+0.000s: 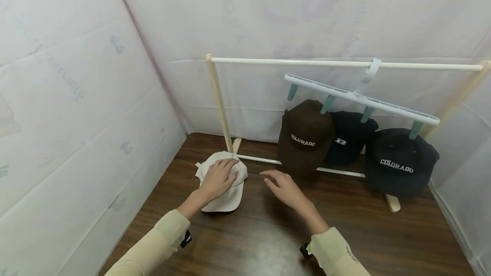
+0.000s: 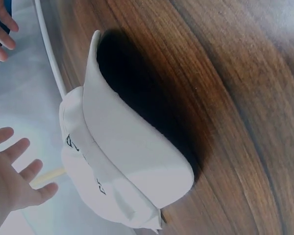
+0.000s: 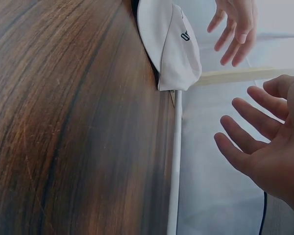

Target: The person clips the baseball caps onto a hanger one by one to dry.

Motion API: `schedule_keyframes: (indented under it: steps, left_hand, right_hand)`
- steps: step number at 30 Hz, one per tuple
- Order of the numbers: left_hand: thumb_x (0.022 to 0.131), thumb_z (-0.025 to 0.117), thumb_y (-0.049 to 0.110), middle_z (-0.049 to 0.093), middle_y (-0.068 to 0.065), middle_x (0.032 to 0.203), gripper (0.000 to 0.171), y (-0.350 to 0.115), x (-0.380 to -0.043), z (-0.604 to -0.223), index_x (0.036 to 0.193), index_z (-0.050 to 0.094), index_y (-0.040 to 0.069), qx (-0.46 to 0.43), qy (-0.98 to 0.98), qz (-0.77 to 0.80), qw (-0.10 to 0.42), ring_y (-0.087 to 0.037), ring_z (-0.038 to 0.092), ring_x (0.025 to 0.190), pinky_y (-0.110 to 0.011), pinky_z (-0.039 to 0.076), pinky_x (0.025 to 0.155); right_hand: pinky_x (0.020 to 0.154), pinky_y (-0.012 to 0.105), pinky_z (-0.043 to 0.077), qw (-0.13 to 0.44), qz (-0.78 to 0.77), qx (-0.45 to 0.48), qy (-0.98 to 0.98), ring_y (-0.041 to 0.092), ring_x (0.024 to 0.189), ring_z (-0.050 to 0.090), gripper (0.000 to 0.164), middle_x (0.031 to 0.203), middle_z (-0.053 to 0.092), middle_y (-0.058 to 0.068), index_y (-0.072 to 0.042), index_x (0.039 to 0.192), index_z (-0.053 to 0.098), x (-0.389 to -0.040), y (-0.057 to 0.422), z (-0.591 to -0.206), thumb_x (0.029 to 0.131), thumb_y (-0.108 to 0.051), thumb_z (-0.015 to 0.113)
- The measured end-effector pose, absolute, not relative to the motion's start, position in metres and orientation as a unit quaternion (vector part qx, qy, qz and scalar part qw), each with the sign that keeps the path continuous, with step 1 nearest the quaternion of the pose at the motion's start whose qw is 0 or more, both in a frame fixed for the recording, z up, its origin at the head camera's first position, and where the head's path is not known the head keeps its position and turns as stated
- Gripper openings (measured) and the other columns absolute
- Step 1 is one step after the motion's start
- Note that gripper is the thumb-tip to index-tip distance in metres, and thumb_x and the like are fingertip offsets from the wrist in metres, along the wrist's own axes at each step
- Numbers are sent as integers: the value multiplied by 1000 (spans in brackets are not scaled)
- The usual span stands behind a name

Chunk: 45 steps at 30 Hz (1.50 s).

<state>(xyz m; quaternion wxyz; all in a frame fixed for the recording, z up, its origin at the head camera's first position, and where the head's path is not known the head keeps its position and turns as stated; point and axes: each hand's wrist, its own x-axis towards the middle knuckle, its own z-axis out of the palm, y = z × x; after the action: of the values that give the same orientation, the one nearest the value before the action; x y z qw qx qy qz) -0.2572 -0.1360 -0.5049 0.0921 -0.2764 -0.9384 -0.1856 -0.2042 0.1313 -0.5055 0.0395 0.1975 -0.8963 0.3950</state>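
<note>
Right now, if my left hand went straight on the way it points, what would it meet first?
Probably the white cap, just below your left hand, though exact depth is hard to judge.

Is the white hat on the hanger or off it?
Off: the white hat sits on the table, clearly apart from the hanger.

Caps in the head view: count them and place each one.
4: the white cap on the table; below the hanger, left to right, the brown cap, the partly hidden middle cap and the rightmost cap. More could hide behind.
</note>
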Motion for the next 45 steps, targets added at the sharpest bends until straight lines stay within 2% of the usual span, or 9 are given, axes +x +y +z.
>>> schedule_keyframes:
  steps: [8,20,26,38,45]
  left_hand:
    - [106,53,25,54,-13,147,41,-138,-260,-502,144,55,10,-269,-936,-201,110,-41,46,133,-65,38,104]
    - [106,53,28,55,-12,146,41,-147,-268,-501,144,56,12,-248,-944,-184,117,-41,48,134,-64,40,103]
    - [108,46,33,52,-15,148,44,-152,-270,-500,145,54,10,-235,-949,-182,99,-41,45,135,-63,40,105]
    - [108,44,34,52,-16,148,45,-158,-283,-500,145,53,10,-206,-954,-198,96,-43,46,134,-65,39,104]
    - [107,45,32,54,-17,146,44,-161,-287,-503,143,55,8,-190,-954,-213,96,-45,46,133,-66,39,103]
  right_hand:
    - [103,46,49,48,398,204,-893,23,126,60,31,135,65,2,-16,134,66,-211,125,-505,106,-26,57]
    - [106,47,46,35,422,186,-887,25,131,56,31,135,65,3,-15,134,66,-223,109,-504,106,-25,56]
    - [107,49,45,29,431,182,-883,28,132,55,32,137,63,6,-11,135,64,-228,101,-508,106,-22,56]
    - [104,51,47,29,433,179,-883,31,129,58,31,135,65,11,-5,132,66,-248,88,-516,104,-16,59]
    - [107,51,44,22,438,170,-882,33,131,55,32,136,64,13,-4,133,65,-251,82,-519,104,-15,58]
